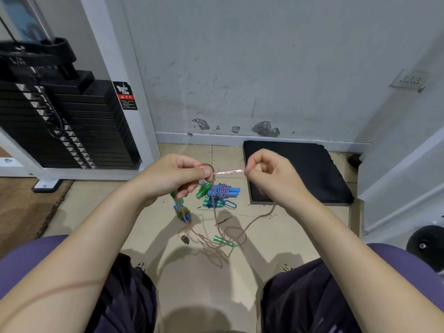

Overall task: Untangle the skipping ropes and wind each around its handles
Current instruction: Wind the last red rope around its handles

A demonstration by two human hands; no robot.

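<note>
Around the loose rope tangle [216, 246] on the floor [96, 212]: wound bundles [221, 193] crowd beyond; a black mat [295, 171] blocks the right; bare tile lies left; knees flank its near side.

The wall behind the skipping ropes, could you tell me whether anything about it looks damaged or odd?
Yes. The white painted wall has dark grey patches of flaked paint just above the skirting, and scuff marks higher up. The white wall socket plate on the right looks tilted, one corner lifting away.

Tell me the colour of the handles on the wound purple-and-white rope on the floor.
Blue handles, clearest in the head view.
</note>
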